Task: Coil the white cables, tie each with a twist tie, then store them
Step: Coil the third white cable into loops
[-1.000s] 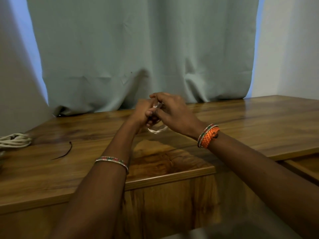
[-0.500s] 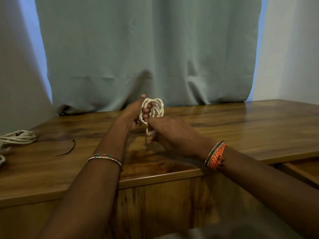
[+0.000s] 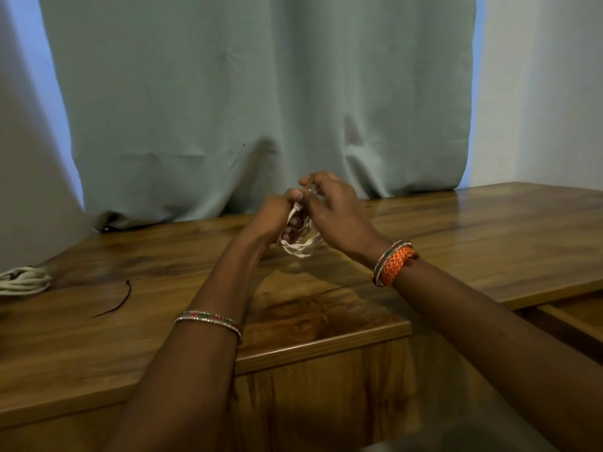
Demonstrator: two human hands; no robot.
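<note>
Above the glossy brown wooden table (image 3: 489, 243), the left hand (image 3: 272, 216) has its fingers curled around a small coil of soft white cable (image 3: 298, 247), whose loops hang below the palm. The right hand (image 3: 339, 216) pinches something thin and dark at the top of the coil; it is too blurred to name. A second rope-like white coiled cable (image 3: 23, 280) lies at the far left edge, near a thin dark curved twist tie (image 3: 114, 305). Behind hangs a matte grey-green cloth curtain (image 3: 261, 93).

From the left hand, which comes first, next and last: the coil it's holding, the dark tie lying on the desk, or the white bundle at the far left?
1. Coil: held in the left hand.
2. Dark tie: lying to the left.
3. White bundle: at the desk's far left edge.
</note>
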